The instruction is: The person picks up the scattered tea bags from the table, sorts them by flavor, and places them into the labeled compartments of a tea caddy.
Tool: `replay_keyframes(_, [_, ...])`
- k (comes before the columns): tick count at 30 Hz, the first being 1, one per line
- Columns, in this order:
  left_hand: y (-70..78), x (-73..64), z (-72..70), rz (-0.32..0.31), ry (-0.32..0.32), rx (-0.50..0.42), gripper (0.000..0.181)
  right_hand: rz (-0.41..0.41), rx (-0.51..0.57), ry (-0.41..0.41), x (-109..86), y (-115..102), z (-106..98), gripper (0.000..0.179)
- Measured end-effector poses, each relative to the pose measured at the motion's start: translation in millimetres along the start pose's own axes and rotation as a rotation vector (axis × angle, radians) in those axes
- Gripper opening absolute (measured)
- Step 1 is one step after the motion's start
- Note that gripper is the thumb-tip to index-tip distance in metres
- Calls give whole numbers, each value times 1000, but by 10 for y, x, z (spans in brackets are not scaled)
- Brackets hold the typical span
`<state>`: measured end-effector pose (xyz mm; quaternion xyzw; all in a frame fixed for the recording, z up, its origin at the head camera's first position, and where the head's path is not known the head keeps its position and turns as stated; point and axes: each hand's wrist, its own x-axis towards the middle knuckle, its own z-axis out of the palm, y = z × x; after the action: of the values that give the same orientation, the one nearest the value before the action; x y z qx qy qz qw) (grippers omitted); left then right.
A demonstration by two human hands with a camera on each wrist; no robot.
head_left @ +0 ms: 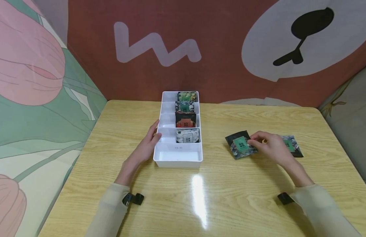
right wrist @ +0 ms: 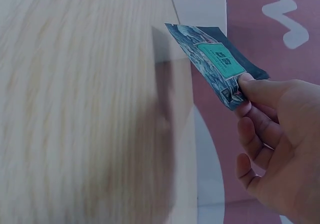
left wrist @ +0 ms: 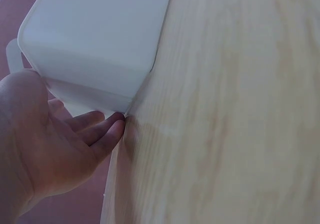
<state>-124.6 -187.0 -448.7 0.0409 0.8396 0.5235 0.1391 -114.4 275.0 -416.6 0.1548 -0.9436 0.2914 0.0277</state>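
Observation:
A long white divided box (head_left: 178,164) stands on the table. My left hand (head_left: 145,146) holds its left side, thumb at the rim and fingers against the outer wall, as the left wrist view shows too. Between thumb and forefinger, my right hand (head_left: 270,146) pinches the corner of a dark sachet with a green label (head_left: 241,144). In the right wrist view this sachet (right wrist: 220,59) is raised at a tilt over the table. Another green-labelled sachet (head_left: 295,146) lies beyond my right hand, partly hidden by it.
Upright in the box's compartments are a green sachet (head_left: 187,96), a dark green-labelled sachet (head_left: 184,107), a red-labelled black sachet (head_left: 185,120) and a white sachet (head_left: 187,135). The wooden table (head_left: 230,204) meets a patterned cloth backdrop (head_left: 218,75) at its far edge.

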Motion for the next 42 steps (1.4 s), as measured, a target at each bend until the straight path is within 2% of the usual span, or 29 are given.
replay_keyframes(2, [6, -7, -3, 2, -2, -5, 60, -15, 9, 6, 20, -45, 0, 9])
replay_keyframes(3, [55, -27, -14, -2, -9, -5, 60, -24, 11, 8, 29, -68, -1, 8])
replay_keyframes(8, [64, -29, -22, 2, -18, -17, 59, -59, 40, 3, 86, -168, 17, 7])
replay_keyframes(12, [7, -13, -13, 28, -4, -13, 58, -69, 63, -2, 129, -244, 42, 8])
replay_keyframes(18, [8, -8, -14, 12, -13, -10, 59, -99, 94, 20, 194, -387, 85, 6])
replay_keyframes(27, [320, -152, -57, -30, -39, -1, 60, -188, 126, 32, 342, -654, 128, 3])
replay_keyframes(29, [280, -130, -49, -31, -37, -9, 60, -206, 134, 39, 379, -732, 141, 3])
replay_keyframes(35, [18, -10, -11, -5, -15, -30, 59, -248, 160, 54, 483, -968, 178, 7])
replay_keyframes(42, [-17, 8, -1, 21, 5, -23, 59, -273, 190, 48, 588, -1166, 266, 5])
